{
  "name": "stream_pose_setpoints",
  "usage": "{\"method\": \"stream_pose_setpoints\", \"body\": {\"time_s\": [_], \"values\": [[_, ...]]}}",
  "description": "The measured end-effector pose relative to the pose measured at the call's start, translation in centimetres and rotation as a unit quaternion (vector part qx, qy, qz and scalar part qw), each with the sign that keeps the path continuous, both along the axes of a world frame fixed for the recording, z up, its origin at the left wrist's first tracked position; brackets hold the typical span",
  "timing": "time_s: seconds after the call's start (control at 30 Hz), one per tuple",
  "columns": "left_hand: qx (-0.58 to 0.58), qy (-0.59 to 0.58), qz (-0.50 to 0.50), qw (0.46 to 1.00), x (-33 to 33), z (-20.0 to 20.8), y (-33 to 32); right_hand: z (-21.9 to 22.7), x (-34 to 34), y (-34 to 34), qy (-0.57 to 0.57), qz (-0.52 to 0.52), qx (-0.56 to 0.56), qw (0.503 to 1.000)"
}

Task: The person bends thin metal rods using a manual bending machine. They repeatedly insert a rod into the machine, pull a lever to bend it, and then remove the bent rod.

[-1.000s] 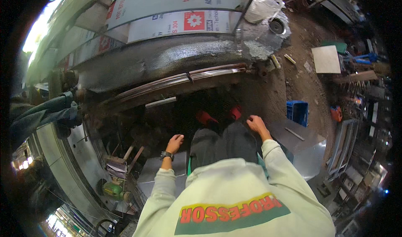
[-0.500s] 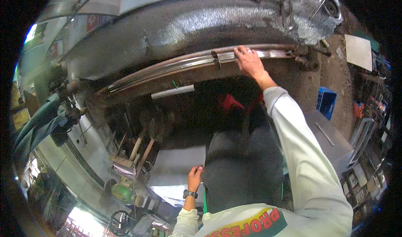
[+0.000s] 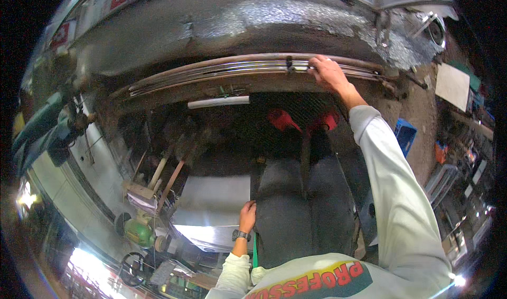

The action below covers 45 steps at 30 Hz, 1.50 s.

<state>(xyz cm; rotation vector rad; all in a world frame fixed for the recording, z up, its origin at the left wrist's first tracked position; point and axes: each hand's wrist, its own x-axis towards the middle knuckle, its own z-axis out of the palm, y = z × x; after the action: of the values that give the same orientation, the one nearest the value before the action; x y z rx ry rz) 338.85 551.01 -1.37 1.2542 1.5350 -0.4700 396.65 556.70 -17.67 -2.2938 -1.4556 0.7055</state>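
A bundle of long, thin shiny metal rods (image 3: 211,69) lies lengthwise along a brown ledge at the far side. My right hand (image 3: 328,73) reaches over its right part, fingers bent down and closed on the rods. Just left of these fingers, a small dark piece (image 3: 289,64) sits across the bundle. My left hand (image 3: 247,214) hangs low beside my left thigh, a dark watch (image 3: 241,235) on its wrist. Its fingers are curled in, and whatever lies inside them is hidden. A green strip (image 3: 255,250) shows just below it.
Beyond the rods runs a large crinkled silvery surface (image 3: 237,22). A white tube (image 3: 218,102) lies below the ledge. Grey sheets (image 3: 211,198) stand left of my legs, near a green tank (image 3: 139,231). Another person's sleeve (image 3: 39,119) is at far left; a blue crate (image 3: 405,135) is right.
The whole view has shifted. My right hand is now nearer the small dark piece on the rods, and its fingers are more bent. My left hand stays low beside my thigh.
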Motion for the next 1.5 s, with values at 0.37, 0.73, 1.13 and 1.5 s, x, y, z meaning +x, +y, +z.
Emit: {"method": "stream_pose_setpoints", "body": {"time_s": [0.37, 0.73, 1.13, 1.5], "values": [[-0.039, 0.006, 0.054, 0.998, 1.5, 0.1, -0.9, -0.7, 2.8, 1.6, -0.085, 0.117, -0.013, 0.989], [-0.055, 0.033, 0.087, 0.994, -0.3, -1.1, -3.6, -1.3, 0.4, 2.4, -0.065, 0.088, 0.081, 0.991], [-0.025, 0.018, 0.057, 0.998, 1.8, -0.9, -1.8, -0.2, 0.5, 3.5, -0.054, 0.125, -0.017, 0.99], [0.006, 0.044, 0.062, 0.997, 2.1, -2.7, -2.6, 4.8, 7.3, -1.4, 0.115, -0.1, 0.034, 0.988]]}}
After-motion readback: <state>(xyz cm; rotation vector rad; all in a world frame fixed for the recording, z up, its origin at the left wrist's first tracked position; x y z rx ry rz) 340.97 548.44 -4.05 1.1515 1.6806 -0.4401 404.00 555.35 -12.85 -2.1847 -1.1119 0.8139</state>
